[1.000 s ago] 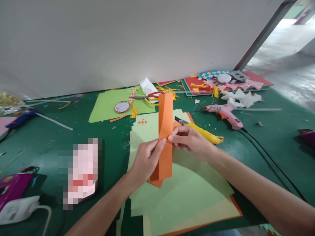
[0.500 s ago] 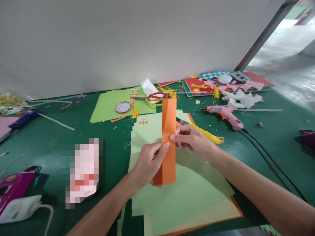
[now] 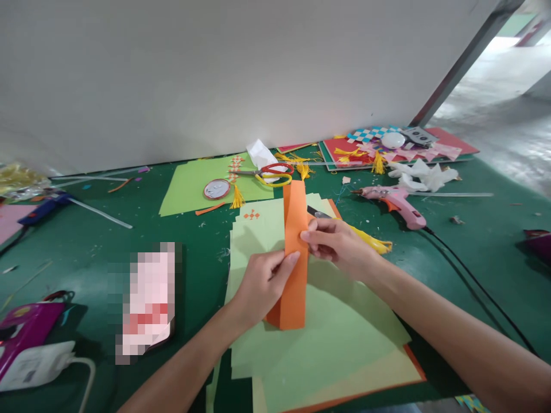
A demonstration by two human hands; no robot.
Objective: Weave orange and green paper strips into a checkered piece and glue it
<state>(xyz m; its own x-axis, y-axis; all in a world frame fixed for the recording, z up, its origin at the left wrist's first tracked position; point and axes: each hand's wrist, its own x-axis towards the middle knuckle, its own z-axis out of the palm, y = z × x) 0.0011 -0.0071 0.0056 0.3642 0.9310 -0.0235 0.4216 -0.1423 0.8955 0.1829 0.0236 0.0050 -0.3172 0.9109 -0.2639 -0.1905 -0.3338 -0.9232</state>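
Observation:
A folded orange paper strip [image 3: 294,292] stands lengthwise in front of me, above a stack of pale green sheets [image 3: 331,338]. My left hand [image 3: 269,281] pinches its left side near the middle, thumb on the front face. On the right edge, slightly higher, my right hand [image 3: 333,241] grips the strip between thumb and fingers. The fingers behind the paper are partly hidden. Just behind my right hand lies a cutter with a yellow handle [image 3: 374,240], its dark end near the strip.
Scissors [image 3: 275,174], a round tin [image 3: 216,189] and a yellow tassel [image 3: 237,197] lie at the back. A pink glue gun [image 3: 398,203] with a black cable is at right. At left are a blurred pink object [image 3: 148,304], a blue glue gun [image 3: 45,207] and a white plug [image 3: 37,367].
The orange strip's top edge has dropped slightly and its lower end has come a little nearer. My right hand has shifted slightly up along the strip; both hands keep their hold.

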